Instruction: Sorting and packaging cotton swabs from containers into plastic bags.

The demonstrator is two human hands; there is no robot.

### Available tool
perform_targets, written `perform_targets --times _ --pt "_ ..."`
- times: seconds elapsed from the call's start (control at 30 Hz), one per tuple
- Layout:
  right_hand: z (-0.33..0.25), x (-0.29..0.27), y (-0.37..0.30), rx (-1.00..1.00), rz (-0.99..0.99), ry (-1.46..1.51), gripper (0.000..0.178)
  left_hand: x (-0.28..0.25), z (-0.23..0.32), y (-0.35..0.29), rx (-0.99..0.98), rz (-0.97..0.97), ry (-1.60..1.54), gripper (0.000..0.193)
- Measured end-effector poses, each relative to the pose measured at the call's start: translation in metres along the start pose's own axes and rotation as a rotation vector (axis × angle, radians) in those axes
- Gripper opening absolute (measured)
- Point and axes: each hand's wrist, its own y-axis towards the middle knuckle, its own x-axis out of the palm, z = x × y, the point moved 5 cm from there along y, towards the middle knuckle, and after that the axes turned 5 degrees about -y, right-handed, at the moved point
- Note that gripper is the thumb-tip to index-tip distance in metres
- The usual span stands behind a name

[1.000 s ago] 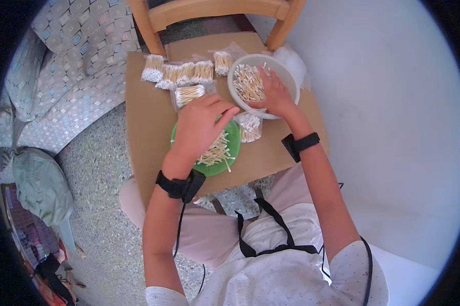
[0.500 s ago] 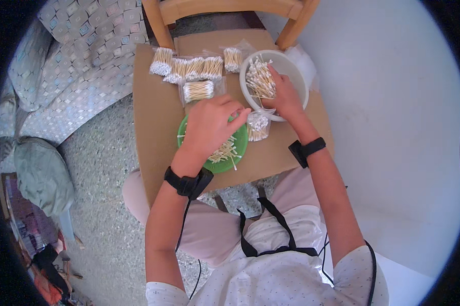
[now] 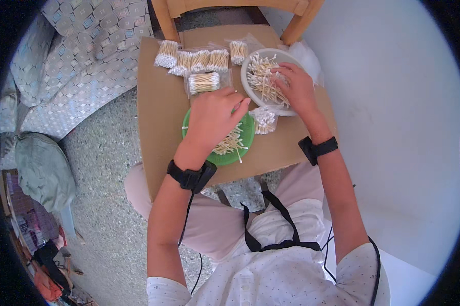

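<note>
My left hand [image 3: 213,120] hovers over a green bowl [image 3: 189,133] of loose cotton swabs [image 3: 229,144]. Its fingers are curled in, thumb near the forefinger; a tiny white tip shows at the fingertips, too small to identify. Inside the rim of a white bowl [image 3: 244,76], my right hand [image 3: 297,87] has bent fingers set apart, touching loose cotton swabs [image 3: 261,76]. Between the bowls lies a clear bag of cotton swabs [image 3: 264,120]. Just beyond my left hand is another bagged bundle of swabs [image 3: 203,82].
Several bagged swab bundles [image 3: 199,60] line the far side of the cardboard [image 3: 161,112] on a wooden chair [image 3: 235,5]. Clear plastic bags [image 3: 306,58] lie behind the white bowl. A white wall [image 3: 393,127] stands at right, a patterned sofa [image 3: 97,66] at left.
My right hand has drawn back to the right in the white bowl, and the swabs there now lie more spread out. The left hand has barely moved; the whole view has shifted slightly.
</note>
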Motion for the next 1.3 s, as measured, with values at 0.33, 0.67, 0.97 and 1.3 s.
perform_targets --times 0.33,0.67,0.97,1.3 --pt "-0.036 -0.067 -0.05 0.274 0.384 0.565 0.025 -0.003 0.028 0.005 0.076 0.093 -0.061 0.061" --pt "-0.08 -0.063 -0.094 0.47 0.509 1.199 0.016 0.038 0.04 -0.014 0.258 -0.123 0.025 0.034" --pt "-0.078 -0.035 -0.106 0.5 0.456 0.756 0.013 0.048 -0.046 -0.018 -0.027 0.16 -0.496 0.03" --pt "-0.087 -0.06 -0.11 0.348 0.39 0.241 0.01 0.054 -0.025 -0.027 -0.196 0.008 -0.536 0.043"
